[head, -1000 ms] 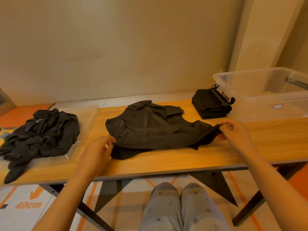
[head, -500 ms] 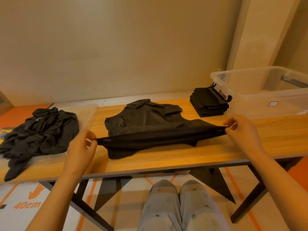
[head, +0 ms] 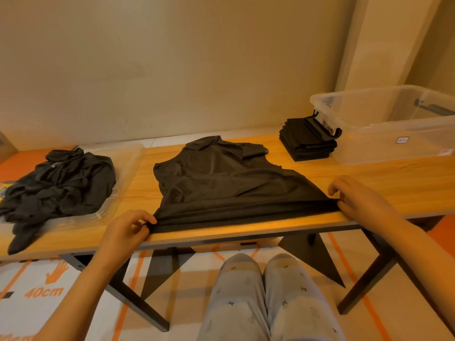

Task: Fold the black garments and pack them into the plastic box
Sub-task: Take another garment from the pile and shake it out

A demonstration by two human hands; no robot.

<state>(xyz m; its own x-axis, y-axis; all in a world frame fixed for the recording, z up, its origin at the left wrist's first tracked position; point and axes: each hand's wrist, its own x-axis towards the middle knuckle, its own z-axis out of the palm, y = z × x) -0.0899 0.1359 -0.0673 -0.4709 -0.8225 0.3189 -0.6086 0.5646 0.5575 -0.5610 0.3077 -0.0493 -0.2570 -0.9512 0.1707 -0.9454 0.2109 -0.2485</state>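
Hem pulled straight between both hands

Fingers of the left hand [head: 125,227] pinched one hem corner of the black shirt [head: 221,188], and those of the right hand [head: 357,200] pinched the other. Between them the hem ran taut along the bench [head: 394,183] front. Beyond the fingers the shirt lay flat, collar farthest. Past the right fingers a stack of folded black garments [head: 305,141] sat just beside the clear plastic box [head: 394,134]. Left of the left fingers, crumpled black garments [head: 61,183] were heaped on a clear plastic tray [head: 128,163].

One wide-angle head-worn view looks forward and down from close above the near edge of a wooden table [head: 406,183], facing the far wall [head: 172,57].
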